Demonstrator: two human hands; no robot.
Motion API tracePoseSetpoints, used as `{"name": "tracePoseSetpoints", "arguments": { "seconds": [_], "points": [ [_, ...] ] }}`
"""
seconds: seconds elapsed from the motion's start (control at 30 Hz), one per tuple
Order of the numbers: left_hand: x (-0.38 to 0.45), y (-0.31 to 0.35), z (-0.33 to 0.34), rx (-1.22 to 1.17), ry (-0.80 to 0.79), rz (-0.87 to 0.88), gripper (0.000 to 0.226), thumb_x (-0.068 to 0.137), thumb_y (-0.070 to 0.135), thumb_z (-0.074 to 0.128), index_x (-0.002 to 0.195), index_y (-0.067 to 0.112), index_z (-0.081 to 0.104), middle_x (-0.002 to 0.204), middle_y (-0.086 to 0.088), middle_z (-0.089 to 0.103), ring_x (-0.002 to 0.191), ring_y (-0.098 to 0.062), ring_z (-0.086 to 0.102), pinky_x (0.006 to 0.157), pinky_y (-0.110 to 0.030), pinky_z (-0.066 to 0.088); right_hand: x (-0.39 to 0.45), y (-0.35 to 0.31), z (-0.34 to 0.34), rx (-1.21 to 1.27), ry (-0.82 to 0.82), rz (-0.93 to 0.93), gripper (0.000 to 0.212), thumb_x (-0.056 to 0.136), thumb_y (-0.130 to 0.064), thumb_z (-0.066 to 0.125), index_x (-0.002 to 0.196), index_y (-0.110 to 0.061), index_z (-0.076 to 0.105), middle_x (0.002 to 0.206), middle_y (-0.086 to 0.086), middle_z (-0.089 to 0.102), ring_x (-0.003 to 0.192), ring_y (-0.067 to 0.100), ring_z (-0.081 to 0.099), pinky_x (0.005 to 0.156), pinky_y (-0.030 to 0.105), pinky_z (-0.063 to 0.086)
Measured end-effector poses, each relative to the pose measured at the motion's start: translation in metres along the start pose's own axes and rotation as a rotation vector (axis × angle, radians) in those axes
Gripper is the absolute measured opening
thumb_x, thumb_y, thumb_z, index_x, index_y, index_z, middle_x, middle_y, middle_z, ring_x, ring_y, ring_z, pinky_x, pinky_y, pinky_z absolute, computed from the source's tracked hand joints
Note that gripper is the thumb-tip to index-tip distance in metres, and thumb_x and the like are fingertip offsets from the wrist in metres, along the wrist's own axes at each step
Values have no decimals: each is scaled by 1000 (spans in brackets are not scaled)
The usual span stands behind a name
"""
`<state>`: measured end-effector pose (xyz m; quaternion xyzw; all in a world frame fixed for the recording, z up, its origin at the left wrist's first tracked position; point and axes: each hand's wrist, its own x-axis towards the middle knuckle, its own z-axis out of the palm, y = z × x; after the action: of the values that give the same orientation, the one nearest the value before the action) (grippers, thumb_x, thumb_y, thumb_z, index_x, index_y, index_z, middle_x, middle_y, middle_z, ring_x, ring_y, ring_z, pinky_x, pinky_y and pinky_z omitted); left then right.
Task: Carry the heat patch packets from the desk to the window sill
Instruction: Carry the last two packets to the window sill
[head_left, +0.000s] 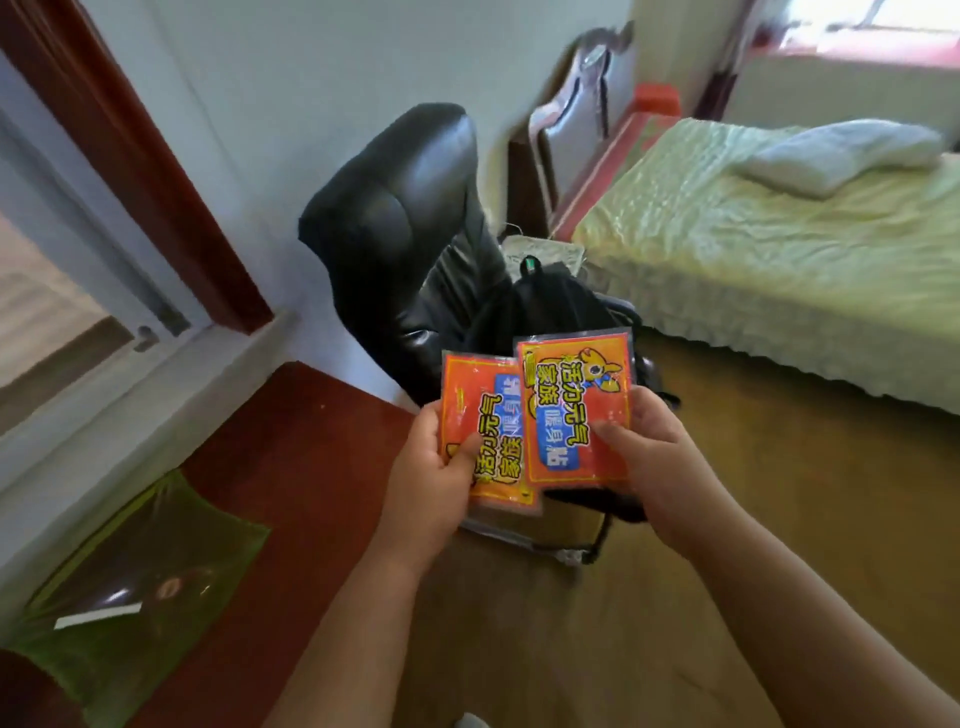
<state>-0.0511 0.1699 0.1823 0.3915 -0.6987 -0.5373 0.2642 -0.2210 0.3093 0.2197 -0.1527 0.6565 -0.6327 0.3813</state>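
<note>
I hold two orange-red heat patch packets in front of me, over the floor. My left hand (434, 467) grips the left packet (480, 415) at its lower left edge, thumb on its face. The right packet (574, 405), printed with a cartoon animal and blue label, overlaps the left one and is pinched by my right hand (647, 457) along its right side. The dark red desk (291, 467) lies at the lower left. A window sill (857, 57) shows blurred at the top right, beyond the bed.
A black leather office chair (410, 218) with a black bag (561, 306) on its seat stands just behind the packets. A bed with a green cover (753, 249) and a folded white cloth (841, 156) fills the right. A green sheet (135, 582) lies on the desk. Wooden floor (779, 467) stretches toward the bed.
</note>
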Motion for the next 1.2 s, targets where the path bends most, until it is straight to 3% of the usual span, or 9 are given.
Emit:
{"name": "tracePoseSetpoints", "arguments": {
  "seconds": [0.07, 0.13, 0.23, 0.37, 0.47, 0.63, 0.9, 1.07, 1.2],
  "points": [
    [2, 11, 34, 9, -65, 9, 32, 96, 30, 67, 126, 37, 56, 114, 14, 74, 105, -8, 72, 95, -49, 57, -10, -1, -43, -14, 80, -32, 20, 105, -3, 54, 116, -18, 62, 111, 6, 78, 96, 23, 78, 76, 35, 66],
    [0, 26, 68, 1, -132, 7, 29, 98, 26, 66, 119, 44, 57, 113, 13, 75, 105, -8, 72, 94, -47, 58, -20, -2, -83, -9, 148, -55, 20, 105, -3, 54, 114, -18, 62, 109, 8, 79, 91, 20, 79, 70, 32, 65],
    [-8, 49, 117, -19, -204, 36, 28, 100, 18, 63, 110, 44, 57, 109, 11, 74, 100, -7, 73, 84, -32, 60, -33, -2, -137, 28, 267, -96, 21, 104, 1, 54, 115, -15, 62, 114, 14, 77, 94, 25, 78, 75, 40, 66],
    [-25, 79, 178, -23, -281, 86, 23, 102, 17, 60, 113, 37, 56, 106, 9, 74, 91, -1, 73, 69, -17, 57, -55, -6, -203, 91, 367, -126, 22, 103, 2, 55, 118, -11, 61, 116, 16, 77, 108, 39, 74, 91, 56, 61],
    [-38, 99, 220, -28, -310, 125, 24, 102, 15, 59, 114, 36, 54, 101, 12, 71, 84, 7, 71, 64, -13, 54, -74, -6, -249, 97, 408, -150, 24, 102, 4, 55, 116, -14, 62, 112, 11, 79, 102, 31, 77, 85, 48, 65],
    [-54, 124, 288, -54, -419, 122, 26, 103, 23, 60, 111, 47, 54, 108, 9, 74, 94, -9, 75, 75, -34, 62, -108, -7, -319, 122, 523, -186, 25, 101, 3, 58, 112, -19, 65, 106, 5, 81, 92, 20, 78, 75, 37, 65],
    [-55, 156, 383, -61, -601, 134, 26, 102, 18, 61, 116, 39, 57, 106, 7, 76, 91, -10, 76, 78, -35, 62, -135, 2, -395, 192, 757, -172, 29, 101, 5, 55, 112, -20, 63, 101, -2, 80, 86, 13, 77, 68, 31, 62],
    [-32, 165, 439, -68, -748, 124, 28, 100, 22, 62, 122, 39, 56, 113, 4, 75, 98, -16, 76, 86, -48, 62, -130, 4, -423, 212, 907, -135, 28, 102, 2, 56, 110, -24, 62, 105, -1, 79, 91, 17, 74, 82, 41, 62],
    [-4, 180, 482, -74, -836, 175, 28, 96, 25, 63, 116, 45, 58, 110, 4, 76, 98, -20, 76, 86, -55, 61, -123, -10, -441, 167, 1017, -135, 25, 102, -4, 58, 109, -27, 65, 108, -1, 80, 95, 19, 77, 85, 42, 61]
  ]
}}
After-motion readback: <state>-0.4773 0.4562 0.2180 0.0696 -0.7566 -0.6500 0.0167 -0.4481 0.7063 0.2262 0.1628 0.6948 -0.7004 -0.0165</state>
